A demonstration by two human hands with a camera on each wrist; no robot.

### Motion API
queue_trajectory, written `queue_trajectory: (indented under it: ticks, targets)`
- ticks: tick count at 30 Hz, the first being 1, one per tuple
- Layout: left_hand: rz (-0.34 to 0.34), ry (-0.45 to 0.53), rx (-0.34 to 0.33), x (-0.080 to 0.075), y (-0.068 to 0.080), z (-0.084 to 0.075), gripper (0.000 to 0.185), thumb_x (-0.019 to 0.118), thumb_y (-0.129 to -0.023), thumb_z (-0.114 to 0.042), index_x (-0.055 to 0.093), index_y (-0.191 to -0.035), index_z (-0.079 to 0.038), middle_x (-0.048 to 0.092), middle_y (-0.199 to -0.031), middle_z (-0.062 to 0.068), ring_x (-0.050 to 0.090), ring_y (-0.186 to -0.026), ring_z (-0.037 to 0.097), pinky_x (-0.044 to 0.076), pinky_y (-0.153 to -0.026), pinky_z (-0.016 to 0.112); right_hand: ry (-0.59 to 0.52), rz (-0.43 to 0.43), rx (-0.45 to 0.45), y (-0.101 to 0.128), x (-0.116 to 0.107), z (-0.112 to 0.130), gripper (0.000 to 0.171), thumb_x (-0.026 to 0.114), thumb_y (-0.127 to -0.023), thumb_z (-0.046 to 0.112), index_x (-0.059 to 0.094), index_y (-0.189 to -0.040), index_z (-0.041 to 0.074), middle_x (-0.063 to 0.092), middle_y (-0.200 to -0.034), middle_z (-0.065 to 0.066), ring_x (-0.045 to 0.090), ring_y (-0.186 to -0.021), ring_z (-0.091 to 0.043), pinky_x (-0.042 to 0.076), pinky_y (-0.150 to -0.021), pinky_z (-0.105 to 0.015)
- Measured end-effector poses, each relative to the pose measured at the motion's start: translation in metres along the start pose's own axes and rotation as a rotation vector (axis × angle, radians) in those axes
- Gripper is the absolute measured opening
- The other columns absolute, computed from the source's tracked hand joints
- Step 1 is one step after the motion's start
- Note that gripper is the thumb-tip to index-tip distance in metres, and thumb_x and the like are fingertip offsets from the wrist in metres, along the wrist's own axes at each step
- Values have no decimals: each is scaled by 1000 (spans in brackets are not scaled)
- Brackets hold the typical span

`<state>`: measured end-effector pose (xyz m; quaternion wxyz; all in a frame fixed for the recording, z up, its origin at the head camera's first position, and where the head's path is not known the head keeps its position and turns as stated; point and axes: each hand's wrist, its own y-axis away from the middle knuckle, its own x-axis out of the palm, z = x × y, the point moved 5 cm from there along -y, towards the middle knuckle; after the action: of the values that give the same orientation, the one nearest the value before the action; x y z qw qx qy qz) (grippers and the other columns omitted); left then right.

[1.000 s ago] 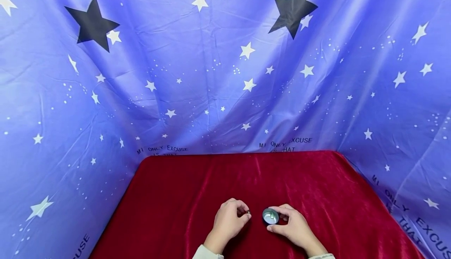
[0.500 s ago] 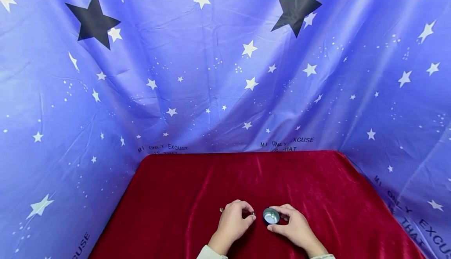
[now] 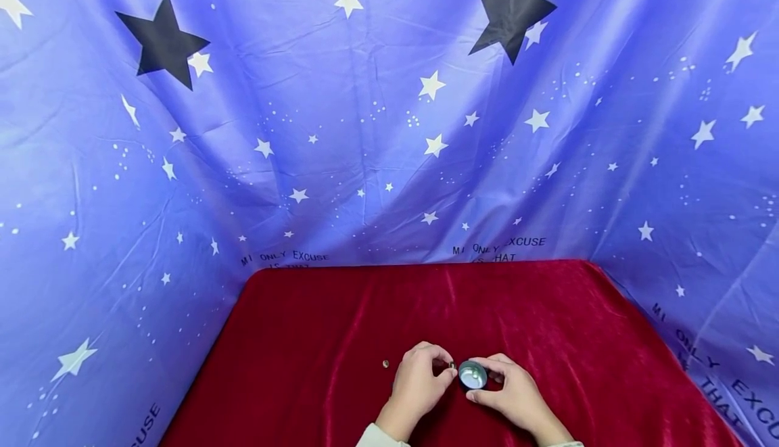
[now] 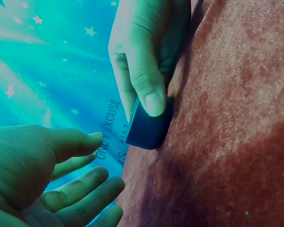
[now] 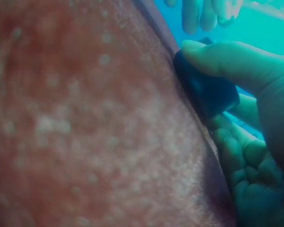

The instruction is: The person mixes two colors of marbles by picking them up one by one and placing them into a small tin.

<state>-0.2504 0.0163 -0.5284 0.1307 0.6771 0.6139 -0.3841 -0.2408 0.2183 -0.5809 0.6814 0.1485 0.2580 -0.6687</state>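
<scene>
My right hand (image 3: 514, 393) grips a small round cup (image 3: 473, 375) by its sides, between thumb and fingers. The cup is dark outside and shiny silvery inside, its mouth tilted up toward the head camera. In the left wrist view the dark wall of the cup (image 4: 146, 130) sits at the red cloth. Just left of its rim, my left hand (image 3: 416, 385) pinches a tiny greenish-gold piece (image 3: 452, 365) between thumb and forefinger; its kind is too small to tell. A similar tiny bead-like piece (image 3: 385, 364) lies on the cloth left of that hand.
A red velvet cloth (image 3: 292, 339) covers the table under both hands. Purple-blue curtains (image 3: 365, 129) with stars and lettering rise behind it and at both sides. The table's back edge meets the curtain.
My left hand has moved right, bringing the pinched piece up to the cup's rim. The tiny piece on the cloth, hidden behind that hand at first, is now uncovered. The right hand has barely moved.
</scene>
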Motion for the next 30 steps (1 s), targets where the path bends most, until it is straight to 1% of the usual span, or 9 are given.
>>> queue_trajectory:
  ticks: [7,11,14,23,30]
  targets:
    - [-14,5,-15,5,1,-3,14,87,-81,-24,76,-86,-29,66,-93,-14,63,-89,6,50,-74,25,18,-19,-8,2,0,0,53,99,-64,31,78,-113,29,68,-103,11,60,-90,-4,50,-81,-21]
    - [-25,-15,-22,8,0,-4,14,88,-80,-24,76,-86,-31,65,-96,-16,63,-92,5,52,-74,26,22,-24,-22,2,0,1,53,99,-64,30,78,-113,29,68,-103,11,61,-90,-4,50,-81,-21]
    - [-15,-34,-26,10,-1,-5,14,88,-80,-25,76,-86,-32,65,-98,-17,64,-94,3,52,-76,27,14,-25,-28,2,-1,1,54,99,-64,30,78,-113,29,68,-103,11,61,-91,-4,51,-81,-21]
    - [16,-69,-16,15,-2,-7,13,87,-80,-26,77,-88,-32,64,-99,-17,64,-95,5,53,-76,27,-8,-25,-75,2,-1,5,53,98,-65,31,78,-114,27,69,-104,8,63,-92,-4,52,-82,-22]
    - [30,-89,-20,19,-1,-10,13,86,-81,-30,77,-89,-34,63,-100,-18,64,-94,4,53,-74,27,11,-21,-43,1,-1,2,54,99,-65,32,77,-114,31,68,-104,13,64,-94,-3,53,-85,-21]
